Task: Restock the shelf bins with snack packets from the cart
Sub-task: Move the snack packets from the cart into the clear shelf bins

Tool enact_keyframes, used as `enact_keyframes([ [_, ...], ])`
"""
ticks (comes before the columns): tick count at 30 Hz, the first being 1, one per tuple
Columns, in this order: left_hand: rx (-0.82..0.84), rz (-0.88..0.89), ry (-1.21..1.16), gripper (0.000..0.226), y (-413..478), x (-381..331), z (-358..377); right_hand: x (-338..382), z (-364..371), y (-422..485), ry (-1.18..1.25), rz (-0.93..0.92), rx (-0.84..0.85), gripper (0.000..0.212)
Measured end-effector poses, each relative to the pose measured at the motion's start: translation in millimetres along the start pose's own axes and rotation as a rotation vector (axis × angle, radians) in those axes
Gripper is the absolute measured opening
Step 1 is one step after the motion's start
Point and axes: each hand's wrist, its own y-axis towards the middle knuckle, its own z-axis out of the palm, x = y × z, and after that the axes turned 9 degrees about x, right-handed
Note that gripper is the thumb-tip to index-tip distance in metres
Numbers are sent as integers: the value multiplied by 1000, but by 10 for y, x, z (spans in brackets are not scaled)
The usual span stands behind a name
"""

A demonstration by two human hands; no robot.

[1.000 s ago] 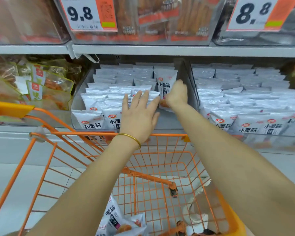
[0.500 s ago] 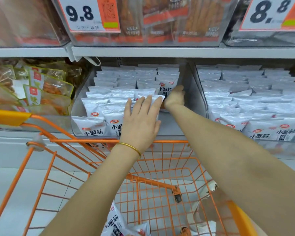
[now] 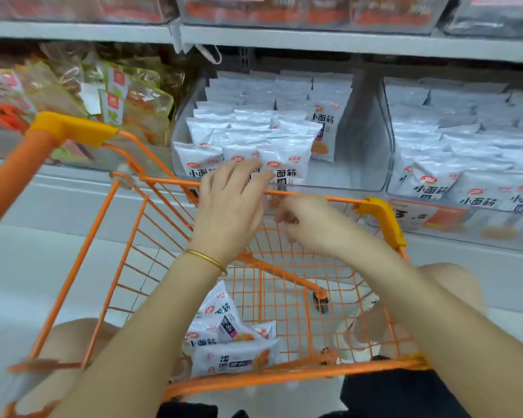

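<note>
Presently: left hand (image 3: 230, 203) relaxed, empty, above cart (image 3: 284, 378) rim; right hand (image 3: 308, 221) loosely curled, holding nothing; snack packets (image 3: 233, 357) lying in cart.

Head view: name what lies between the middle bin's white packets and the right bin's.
Head view: a bare strip of the clear plastic middle bin, then bin walls.

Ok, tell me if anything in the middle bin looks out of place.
In the middle bin, one packet stands alone at the right, whole front showing, bare floor before it; the other rows reach the front.
</note>
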Motion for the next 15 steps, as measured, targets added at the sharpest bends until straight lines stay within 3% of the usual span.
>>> enact_keyframes([
  [3,8,1,-14,30,-164,27,-1,121,577,136,-212,-140,583,33],
  [5,29,-6,-57,29,-189,12,9,156,955,227,-212,-188,743,37],
  [10,55,-24,-159,28,-159,31,57,224,1490,225,-322,-345,773,39],
  [15,75,-39,-213,22,-161,-12,64,138,1438,177,-379,-397,755,23],
])
